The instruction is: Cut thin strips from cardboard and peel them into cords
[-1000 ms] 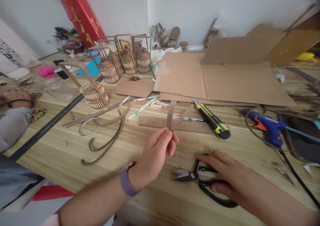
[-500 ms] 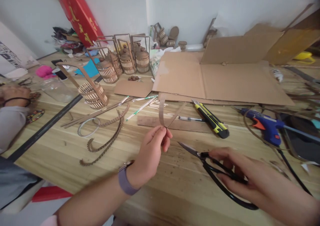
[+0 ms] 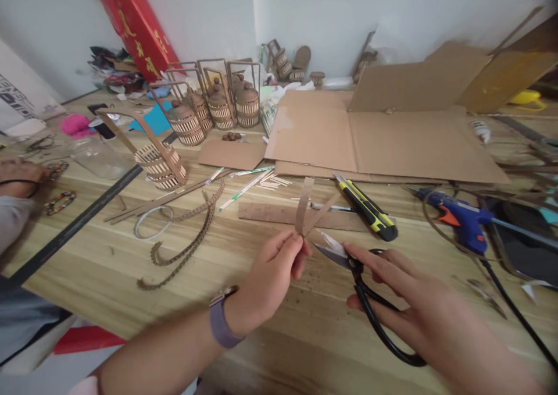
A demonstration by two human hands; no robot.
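Note:
My left hand [image 3: 272, 270] pinches the lower end of a folded brown strip [image 3: 303, 206], whose two arms spread upward in a V. To its right, my right hand [image 3: 405, 290] has its fingers in the black handles of the scissors [image 3: 370, 308]. The scissor blades stand apart and point left, close to my left fingertips. Beyond the strip, a brown flat piece [image 3: 270, 212] and a pen [image 3: 333, 207] lie on the wooden table, beside a yellow-black utility knife [image 3: 368, 209].
Cardboard sheets [image 3: 314, 130] lie behind. A blue glue gun [image 3: 460, 214] with a cable is at the right, near a dark phone [image 3: 523, 238]. Small baskets [image 3: 187, 124], one open basket [image 3: 161, 165] and curled strips [image 3: 198, 232] stand or lie left. Another person's hand [image 3: 17, 177] is far left.
My left hand has shifted slightly right with the strip. My right hand has opened the scissors and brought the blades nearer to it. The other person's hand has moved left.

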